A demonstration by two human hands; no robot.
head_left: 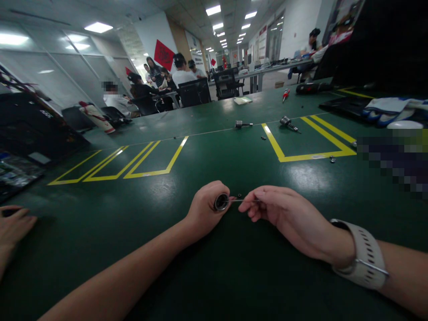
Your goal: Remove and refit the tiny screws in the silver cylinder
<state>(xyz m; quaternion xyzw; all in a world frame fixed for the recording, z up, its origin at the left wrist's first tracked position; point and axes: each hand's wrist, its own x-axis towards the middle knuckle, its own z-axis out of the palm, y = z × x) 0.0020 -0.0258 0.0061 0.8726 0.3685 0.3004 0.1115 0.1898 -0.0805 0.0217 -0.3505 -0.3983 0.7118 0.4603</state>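
**Holding a small metal socket and a thin pin over the green table**

Gripping from the inside out: my left hand (205, 207) is curled tight round a short metal socket (221, 202), its open round mouth facing right toward my other hand. My right hand (281, 214) pinches the far end of a thin pin (238, 200) between thumb and fingertips; the pin's tip sits at or just inside the socket's mouth, I cannot tell which.

I judge the socket stiff, smooth steel, small but dense, best held round its barrel as now. The pin looks light, slippery and easy to bend or drop, so a pinch near its end suits it.

Both lie on one line, running left to right, roughly level just above the table (214, 147). A tiny dark nut (239, 195) lies just behind the pin. Farther back rest two similar tools (242, 125), well apart from my hands.
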